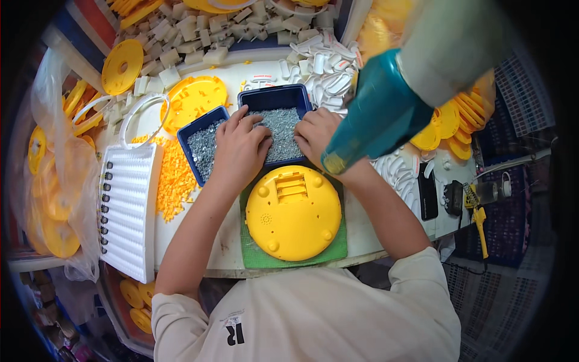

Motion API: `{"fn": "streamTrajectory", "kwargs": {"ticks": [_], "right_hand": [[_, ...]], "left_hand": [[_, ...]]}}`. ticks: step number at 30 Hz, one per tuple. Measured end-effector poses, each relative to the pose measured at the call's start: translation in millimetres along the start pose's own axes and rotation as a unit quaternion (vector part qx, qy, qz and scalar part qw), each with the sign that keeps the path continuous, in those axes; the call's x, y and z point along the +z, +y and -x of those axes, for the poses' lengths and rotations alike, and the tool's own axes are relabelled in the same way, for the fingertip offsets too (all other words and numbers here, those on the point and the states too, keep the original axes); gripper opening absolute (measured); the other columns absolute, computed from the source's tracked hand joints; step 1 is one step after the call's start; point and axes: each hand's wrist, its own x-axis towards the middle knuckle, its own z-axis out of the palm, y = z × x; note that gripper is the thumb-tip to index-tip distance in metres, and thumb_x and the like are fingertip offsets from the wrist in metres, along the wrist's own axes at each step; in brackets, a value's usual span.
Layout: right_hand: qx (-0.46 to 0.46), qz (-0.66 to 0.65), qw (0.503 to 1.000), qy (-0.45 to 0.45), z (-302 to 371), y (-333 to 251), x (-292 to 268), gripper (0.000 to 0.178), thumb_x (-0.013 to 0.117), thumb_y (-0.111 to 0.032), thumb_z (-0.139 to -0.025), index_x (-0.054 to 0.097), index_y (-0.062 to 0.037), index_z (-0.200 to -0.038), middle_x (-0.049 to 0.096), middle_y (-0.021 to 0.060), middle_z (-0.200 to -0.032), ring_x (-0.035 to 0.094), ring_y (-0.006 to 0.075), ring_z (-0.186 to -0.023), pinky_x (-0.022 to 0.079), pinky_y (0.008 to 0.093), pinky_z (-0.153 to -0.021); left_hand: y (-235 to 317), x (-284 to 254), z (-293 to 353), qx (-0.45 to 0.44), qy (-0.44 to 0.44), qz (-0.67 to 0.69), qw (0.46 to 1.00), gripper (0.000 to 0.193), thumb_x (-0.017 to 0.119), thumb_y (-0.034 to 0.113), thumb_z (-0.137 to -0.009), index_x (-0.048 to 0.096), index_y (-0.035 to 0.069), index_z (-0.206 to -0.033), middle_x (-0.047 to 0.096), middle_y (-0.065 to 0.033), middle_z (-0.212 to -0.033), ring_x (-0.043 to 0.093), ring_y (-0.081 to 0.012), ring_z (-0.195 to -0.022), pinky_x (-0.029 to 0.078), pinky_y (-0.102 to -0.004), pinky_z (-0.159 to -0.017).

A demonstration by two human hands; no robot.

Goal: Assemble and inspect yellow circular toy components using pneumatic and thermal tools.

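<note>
Two dark blue bins hold small silvery screws: a larger bin (271, 95) and a smaller bin (192, 128) to its left. My left hand (242, 142) reaches over the side where they meet, fingers bent and apart above the screws (278, 123). At the larger bin's right side, my right hand (319, 133) has its fingers curled together at the screws; whatever they pinch is too small to make out. Close in front of me, a round yellow plastic housing (294, 220) with a rectangular compartment lies on a green mat (256, 256). A teal power screwdriver (377, 114) hangs across my right wrist.
Small orange-yellow parts (172, 175) and a white ribbed tray (129, 205) lie left. White plastic pieces (332, 72) spread behind the bins and to the right. A black phone (428, 192) lies near the right edge. Bagged yellow discs (57, 208) stand far left.
</note>
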Motion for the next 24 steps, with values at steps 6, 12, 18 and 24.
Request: {"fn": "streamTrajectory", "kwargs": {"ticks": [6,12,18,24], "right_hand": [[-0.006,0.030,0.999,0.032,10,3,6,0.014,0.078,-0.018,-0.087,0.073,-0.0089,-0.096,0.066,0.0061,-0.095,0.062,0.0283,-0.095,0.050,0.0425,-0.087],[0.010,-0.024,0.998,0.055,3,-7,2,0.009,0.077,-0.016,-0.088,0.073,-0.0092,-0.093,0.066,0.0055,-0.094,0.064,0.0272,-0.093,0.050,0.0415,-0.084],[0.039,0.026,0.999,0.025,2,-43,-25,0.008,0.072,-0.008,-0.090,0.072,-0.0048,-0.098,0.071,0.0135,-0.095,0.068,0.0332,-0.095,0.054,0.0417,-0.083],[0.044,-0.032,0.998,0.031,45,-53,-52,0.011,0.073,-0.003,-0.088,0.071,-0.0023,-0.098,0.071,0.0142,-0.096,0.068,0.0333,-0.096,0.054,0.0399,-0.084]], "left_hand": [[0,5,3,-0.020,0.009,0.058,0.998,0.014,0.080,0.019,-0.086,0.072,0.011,-0.094,0.071,-0.0044,-0.119,0.057,-0.0303,-0.134,0.040,-0.0490,-0.108],[1,2,6,-0.025,0.023,0.080,0.996,0.017,0.081,0.021,-0.086,0.072,0.010,-0.094,0.073,-0.0042,-0.114,0.060,-0.0298,-0.130,0.043,-0.0472,-0.103],[-3,3,12,-0.020,0.033,0.081,0.996,0.012,0.080,0.017,-0.087,0.074,0.011,-0.096,0.072,-0.0027,-0.114,0.060,-0.0292,-0.129,0.043,-0.0460,-0.103],[-2,2,10,-0.022,0.029,0.097,0.995,0.014,0.080,0.014,-0.086,0.072,0.010,-0.097,0.072,-0.0033,-0.114,0.060,-0.0292,-0.129,0.043,-0.0463,-0.104]]}}
